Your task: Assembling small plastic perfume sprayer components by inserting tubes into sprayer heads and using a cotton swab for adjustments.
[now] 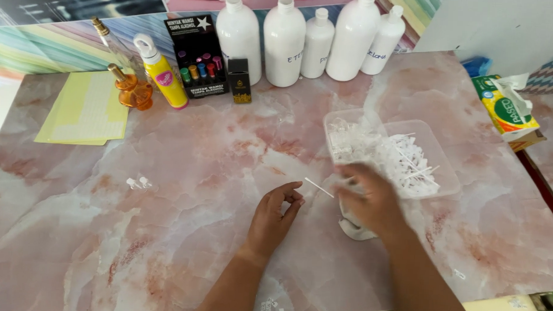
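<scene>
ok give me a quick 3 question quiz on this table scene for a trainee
1. True or false: the left hand rests flat and open on the marble-look table.
2. Multiple choice: what lies between the two hands? A) a thin white tube B) a yellow bottle C) a tissue pack
3. Short answer: how many large white bottles stand along the back edge?

Key:
1. False: its thumb and fingers are pinched together.
2. A. The blurred right hand is beside it, in front of the clear plastic containers of small white parts.
3. Five.
</scene>
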